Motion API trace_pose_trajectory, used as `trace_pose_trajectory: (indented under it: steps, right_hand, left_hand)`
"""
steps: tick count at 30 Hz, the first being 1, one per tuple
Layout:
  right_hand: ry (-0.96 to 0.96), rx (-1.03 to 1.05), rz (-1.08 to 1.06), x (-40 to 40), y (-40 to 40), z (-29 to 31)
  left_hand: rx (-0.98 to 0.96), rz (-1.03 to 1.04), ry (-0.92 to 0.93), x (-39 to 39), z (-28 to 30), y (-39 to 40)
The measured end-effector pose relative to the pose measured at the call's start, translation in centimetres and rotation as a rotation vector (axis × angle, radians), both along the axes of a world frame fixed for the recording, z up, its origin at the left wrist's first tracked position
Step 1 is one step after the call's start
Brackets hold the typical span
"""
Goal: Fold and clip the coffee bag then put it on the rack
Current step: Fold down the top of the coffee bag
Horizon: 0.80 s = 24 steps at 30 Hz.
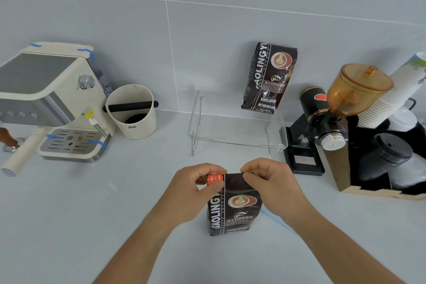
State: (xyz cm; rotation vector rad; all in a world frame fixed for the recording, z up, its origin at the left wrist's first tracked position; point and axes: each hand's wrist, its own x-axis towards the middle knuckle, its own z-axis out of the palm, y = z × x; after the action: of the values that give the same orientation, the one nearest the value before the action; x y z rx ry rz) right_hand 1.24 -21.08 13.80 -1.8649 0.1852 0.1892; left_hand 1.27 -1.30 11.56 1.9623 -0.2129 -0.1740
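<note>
A dark brown coffee bag (pixel 234 205) stands upright on the counter near me, its top folded down. My left hand (pixel 196 188) pinches an orange clip (pixel 214 178) at the bag's top left corner. At the top right corner, my right hand (pixel 268 182) grips the folded edge. The clear acrylic rack (pixel 235 131) stands behind the bag, against the wall. A second, identical coffee bag (pixel 269 76) stands on the rack's right side and leans on the wall.
A cream espresso machine (pixel 53 101) and a white knock box (pixel 132 110) stand at the left. A black grinder (pixel 322 122) with an amber hopper, a stack of paper cups (pixel 391 99) and black lids (pixel 387 157) in a holder crowd the right.
</note>
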Motion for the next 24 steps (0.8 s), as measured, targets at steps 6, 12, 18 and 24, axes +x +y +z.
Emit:
trace_pose_trajectory:
  steps: [6,12,18,24]
  right_hand:
    - [0.211,0.100,0.001,0.8,-0.2,0.1]
    - [0.310,0.018,0.181,1.5,-0.9,0.6]
    - [0.023,-0.420,0.510,0.7,-3.0,0.1]
    - [-0.294,-0.465,0.461,-1.0,-4.1,-1.2]
  left_hand:
    - [0.168,-0.052,-0.047,-0.3,-1.1,0.2]
    - [0.239,-0.103,-0.073,-0.1,-1.7,0.3]
    - [0.213,-0.144,-0.085,0.1,-2.0,0.6]
    - [0.085,-0.124,-0.098,0.1,-2.3,0.8]
